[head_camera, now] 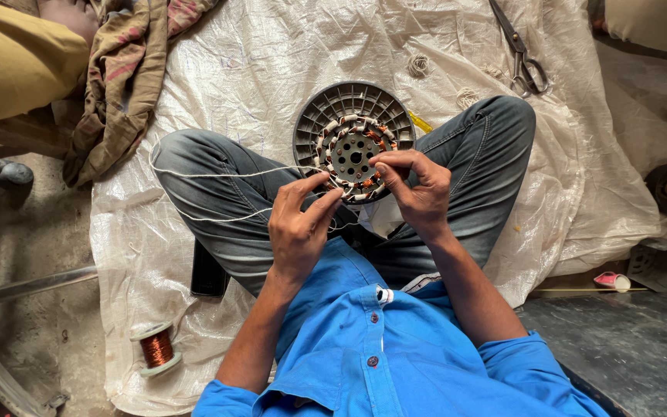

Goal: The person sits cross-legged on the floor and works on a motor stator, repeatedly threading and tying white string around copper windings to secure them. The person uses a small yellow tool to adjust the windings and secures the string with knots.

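White plastic sheeting (256, 69) covers the floor, and the wound stator (353, 147) rests between the crossed knees, steadied there. Left hand (296, 224) pinches the white thread (225, 174) taut at its near rim; right hand (418, 189) pinches down on the windings beside it, grip closed.

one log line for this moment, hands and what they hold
left hand: pinching white string | right hand: on stator winding | scissors: on sheet
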